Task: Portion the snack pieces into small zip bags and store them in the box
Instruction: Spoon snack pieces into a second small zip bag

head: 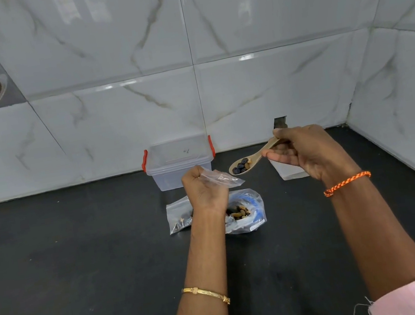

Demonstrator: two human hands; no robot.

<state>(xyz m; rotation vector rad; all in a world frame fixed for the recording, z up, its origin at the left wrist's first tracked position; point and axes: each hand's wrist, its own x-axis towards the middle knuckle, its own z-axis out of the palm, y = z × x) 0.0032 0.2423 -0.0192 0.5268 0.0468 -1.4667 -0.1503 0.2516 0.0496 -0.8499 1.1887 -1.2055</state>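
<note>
We see our left hand (200, 186) raised above the dark bench (81, 261), fingers curled round the top of a small clear zip bag (222, 178), which juts out to the right of the fist. Whether the bag's mouth is open we cannot tell.

Our right hand (307, 153) pinches the handle of a wooden spoon (253, 158), thumb and fingers closed on it. The spoon's bowl points left, toward the zip bag, and sits just beside it without touching. In the bowl lie a few snack pieces (240, 166), dark ones with a lighter one among them.

Below our left wrist, on the bench, lies a larger clear bag (246, 212) with blue print, holding more dark and tan pieces. Left of it, partly hidden by our forearm, lies a filled bag (178, 217) flat on the bench with a few dark pieces inside.

The box (178, 163), clear with red clips on both ends, stands at the back of the bench near the tiled wall (112, 118), lid off. We cannot make out anything inside it. A flat white thing (289, 171) lies on the bench under our right hand; we cannot tell what it is.

A gold bangle (205, 293) rings our left forearm and an orange cord (346, 183) our right wrist.
</note>
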